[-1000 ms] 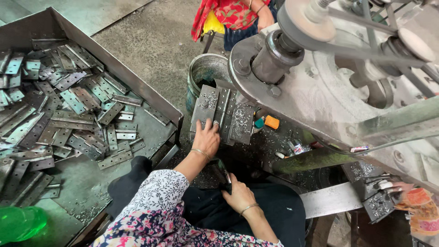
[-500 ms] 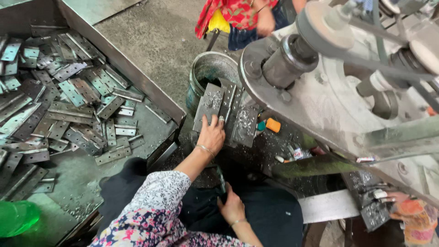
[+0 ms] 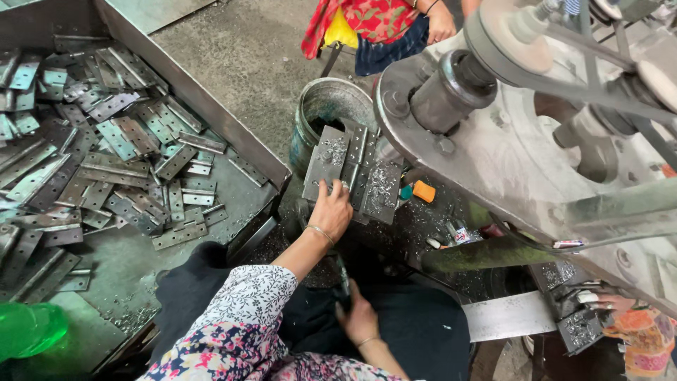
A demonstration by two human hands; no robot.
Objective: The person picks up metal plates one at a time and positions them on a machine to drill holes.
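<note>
Fingers of the left hand [image 3: 331, 210] press flat on the metal plates [image 3: 347, 169], best kept steady, while the right hand [image 3: 358, 319] grips a dark tool [image 3: 343, 279].

Grey concrete floor [image 3: 261, 49], daylight, large grey machine [image 3: 508, 141], metal bin [image 3: 211, 106]

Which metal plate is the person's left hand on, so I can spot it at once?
Start at the big grey belt-driven machine on the right, then drop to the metal bucket at its foot. Flat plates lean in a row against the bucket; the left hand rests at the bottom edge of the leftmost plate. Unlike the narrow hinge plates in the tray, it is wide and dusted with shavings.
</note>
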